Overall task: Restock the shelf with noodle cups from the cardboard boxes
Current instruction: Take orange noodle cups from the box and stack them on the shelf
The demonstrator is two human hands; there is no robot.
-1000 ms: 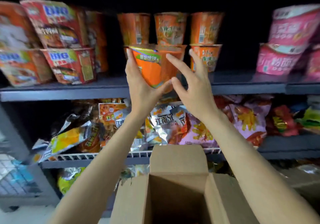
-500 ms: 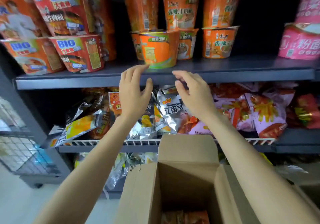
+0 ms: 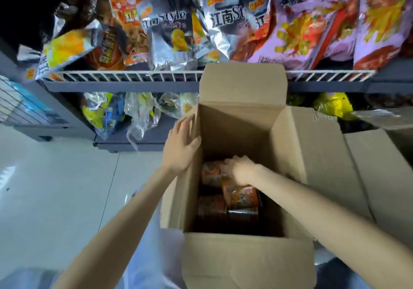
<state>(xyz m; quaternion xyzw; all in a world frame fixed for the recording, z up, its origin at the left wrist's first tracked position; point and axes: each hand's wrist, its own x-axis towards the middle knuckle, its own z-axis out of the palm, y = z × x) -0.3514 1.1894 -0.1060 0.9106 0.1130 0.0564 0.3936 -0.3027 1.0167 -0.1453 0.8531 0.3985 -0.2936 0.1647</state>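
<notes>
Worn on the head, tilted steeply down and forward — looks straight into the open cardboard box (image 3: 232,132) from close above. Takes in snack bags (image 3: 169,31) on the wire-fronted shelf (image 3: 134,75) along the top edge, pale floor (image 3: 55,188) at left. Wide-angle, edges bowed.

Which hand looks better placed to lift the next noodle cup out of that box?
The right hand: it is already down inside the cardboard box, on an orange noodle cup. The left hand lies flat on the box's left wall, probably steadying it.
</notes>
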